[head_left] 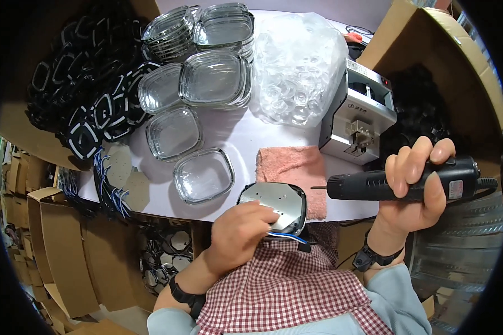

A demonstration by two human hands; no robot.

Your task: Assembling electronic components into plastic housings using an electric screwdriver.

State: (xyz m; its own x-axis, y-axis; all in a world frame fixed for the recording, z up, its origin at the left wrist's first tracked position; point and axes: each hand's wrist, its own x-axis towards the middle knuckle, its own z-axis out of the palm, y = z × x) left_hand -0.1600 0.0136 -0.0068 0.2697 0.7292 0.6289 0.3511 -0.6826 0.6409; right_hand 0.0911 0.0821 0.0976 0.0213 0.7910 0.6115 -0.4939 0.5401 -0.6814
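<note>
My right hand (416,178) is closed round a black electric screwdriver (374,184), its fingers and thumb wrapped about the barrel. The thin bit points left, just right of a rounded-square, black-rimmed unit with a silver metal plate (271,196). My left hand (242,230) grips that unit from its lower left, fingers bent over the plate. Small dark holes dot the plate. A bundle of blue, white and black wires (288,237) trails from the unit's near side, over my lap. The unit lies at the table's near edge, partly on a pink cloth (290,159).
Stacked clear glass dishes (215,78) and a single glass dish (204,175) stand left of centre. Behind is a bag of clear round parts (296,72). A grey boxy machine (356,114) stands right. Black frames (84,72) and wired metal plates (137,188) lie left.
</note>
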